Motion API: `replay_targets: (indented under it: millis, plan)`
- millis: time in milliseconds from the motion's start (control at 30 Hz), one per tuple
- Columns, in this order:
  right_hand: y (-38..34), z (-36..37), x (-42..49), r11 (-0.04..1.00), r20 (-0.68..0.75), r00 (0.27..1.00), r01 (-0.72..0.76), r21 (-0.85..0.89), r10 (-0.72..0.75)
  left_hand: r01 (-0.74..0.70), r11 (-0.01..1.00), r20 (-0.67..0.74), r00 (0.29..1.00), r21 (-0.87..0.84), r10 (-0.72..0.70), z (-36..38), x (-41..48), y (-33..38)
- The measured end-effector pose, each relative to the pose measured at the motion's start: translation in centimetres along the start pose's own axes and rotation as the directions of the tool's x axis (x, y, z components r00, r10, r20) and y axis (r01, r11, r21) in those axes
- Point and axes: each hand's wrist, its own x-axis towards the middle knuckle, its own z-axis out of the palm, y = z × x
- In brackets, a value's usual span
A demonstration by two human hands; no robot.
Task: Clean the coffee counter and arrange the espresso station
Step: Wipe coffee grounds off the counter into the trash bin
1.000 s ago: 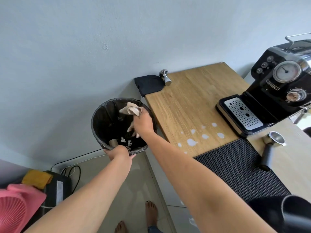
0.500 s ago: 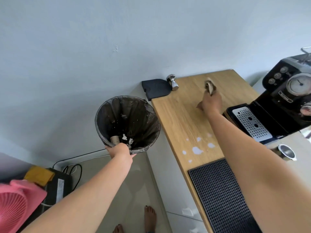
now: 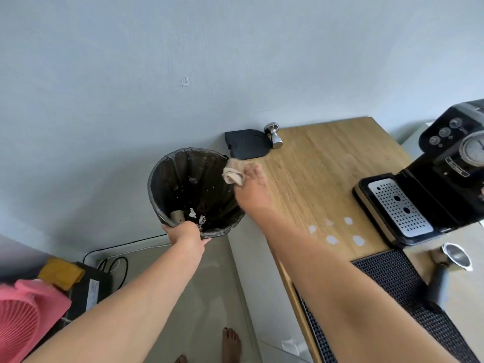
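Observation:
My left hand (image 3: pixel 187 233) grips the near rim of a black lined bin (image 3: pixel 167 176), held up beside the wooden counter (image 3: pixel 322 169). My right hand (image 3: pixel 252 183) holds a crumpled beige cloth (image 3: pixel 231 172) at the counter's left edge, right at the bin's rim. Several white spill spots (image 3: pixel 332 239) lie on the wood near the black rubber mat (image 3: pixel 392 273). The black espresso machine (image 3: pixel 445 163) with its metal drip tray (image 3: pixel 398 206) stands at the right.
A metal tamper (image 3: pixel 273 134) and a dark folded cloth (image 3: pixel 246 144) sit at the counter's back left corner. A portafilter (image 3: pixel 450 263) lies right of the mat. On the floor are cables, a black box (image 3: pixel 86 289) and a pink fan (image 3: pixel 18 323). Scraps lie in the bin.
My right hand swept the cloth from mid-counter near the machine back left to the counter edge at the bin. The left hand keeps holding the bin.

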Motion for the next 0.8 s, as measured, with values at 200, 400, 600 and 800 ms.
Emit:
replay_targets:
  millis: [200,400,600,800]
  plan:
    - [-5.2,1.6,-2.3,0.89,0.091,0.994,-0.091,0.446,0.056,-0.12,0.99,0.051,0.992,0.076,0.117,-0.4,-0.7,-0.4]
    - [-0.2,-7.4,0.9,0.689,-0.199,0.917,-0.104,0.717,0.345,-0.008,1.0,0.058,0.998,-0.003,0.009,-0.4,-0.7,0.2]
    - [8.0,-13.3,2.0,0.826,-0.349,0.809,-0.269,0.496,0.473,0.047,0.997,0.019,0.999,-0.069,-0.046,0.0,-0.9,0.2]
    - [9.2,-8.1,3.1,0.863,-0.255,0.827,-0.452,0.227,0.5,0.016,0.999,0.004,1.0,-0.04,-0.016,-0.1,-0.3,-0.1]
